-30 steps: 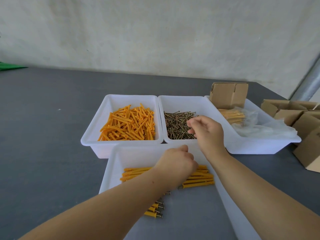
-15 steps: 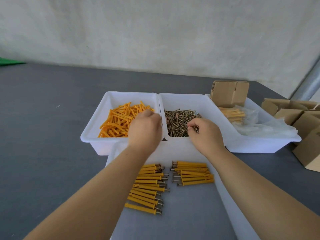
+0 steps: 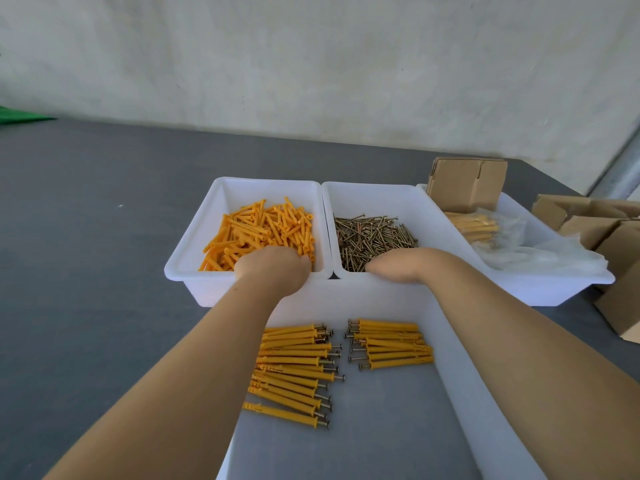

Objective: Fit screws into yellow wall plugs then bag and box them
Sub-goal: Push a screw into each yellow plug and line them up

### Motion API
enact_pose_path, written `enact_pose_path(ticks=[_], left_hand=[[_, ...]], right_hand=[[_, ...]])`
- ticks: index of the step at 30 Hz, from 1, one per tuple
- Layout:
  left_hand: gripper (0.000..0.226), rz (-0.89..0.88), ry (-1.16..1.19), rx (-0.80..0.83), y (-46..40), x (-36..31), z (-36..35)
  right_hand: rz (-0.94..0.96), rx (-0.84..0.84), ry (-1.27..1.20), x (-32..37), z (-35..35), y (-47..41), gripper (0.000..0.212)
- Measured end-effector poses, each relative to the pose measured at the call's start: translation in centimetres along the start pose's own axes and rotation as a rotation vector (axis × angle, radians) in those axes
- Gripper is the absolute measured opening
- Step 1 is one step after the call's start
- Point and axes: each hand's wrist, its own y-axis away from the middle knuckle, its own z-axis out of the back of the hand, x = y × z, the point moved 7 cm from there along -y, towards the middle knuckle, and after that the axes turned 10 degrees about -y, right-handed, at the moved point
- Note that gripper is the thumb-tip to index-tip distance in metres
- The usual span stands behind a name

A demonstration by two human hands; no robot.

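On the grey worktop [image 3: 86,271] three white trays stood in a row, with a fourth one nearer to the person. The left tray [image 3: 194,251] held a heap of loose yellow wall plugs [image 3: 263,226], and the left hand [image 3: 273,268] was lowered into the near side of this heap with its fingers curled down among the plugs; I could not tell if it held any. Just beside it, the middle tray [image 3: 374,195] contained a pile of brown screws [image 3: 370,237]. The right hand [image 3: 398,268] reached into the near edge of that pile, but its fingers were hidden behind the tray wall, so its grip could not be told. In the near tray [image 3: 460,393], between the two forearms, lay two groups of finished plugs with screws [image 3: 298,365], the left group bigger than the right one. The right tray [image 3: 554,282] carried a folded cardboard box [image 3: 465,183], a bagged bundle of plugs [image 3: 476,225] and clear plastic bags [image 3: 540,254]. More cardboard boxes [image 3: 609,230] stood at the far right of the worktop.
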Motion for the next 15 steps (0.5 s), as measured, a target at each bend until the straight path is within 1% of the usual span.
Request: enact_pose_path(ticks=[2,3,6,10,12,15], left_hand=[[0.048,-0.011,0.009,-0.002,-0.2,0.0,0.0],[0.048,-0.013,0.019,-0.014,-0.2,0.0,0.0],[0.044,-0.011,0.062,-0.086,0.0,-0.1,0.3],[0.036,-0.044,0.142,-0.183,0.2,-0.2,1.1],[0.029,-0.050,0.218,-0.256,0.4,0.0,1.5],[0.003,-0.058,0.357,-0.368,1.1,0.4,2.3]], right_hand=[[0.037,0.040,0.013,0.5,-0.1,0.0,0.047],[0.056,0.033,0.002,0.7,0.1,0.0,0.045],[0.068,-0.048,-0.091,0.6,0.7,-0.2,0.039],[0.069,-0.103,-0.125,0.0,0.9,-0.7,0.034],[0.052,-0.118,-0.126,-0.2,0.9,-1.0,0.033],[0.040,-0.127,-0.115,-0.4,0.8,-1.3,0.033]])
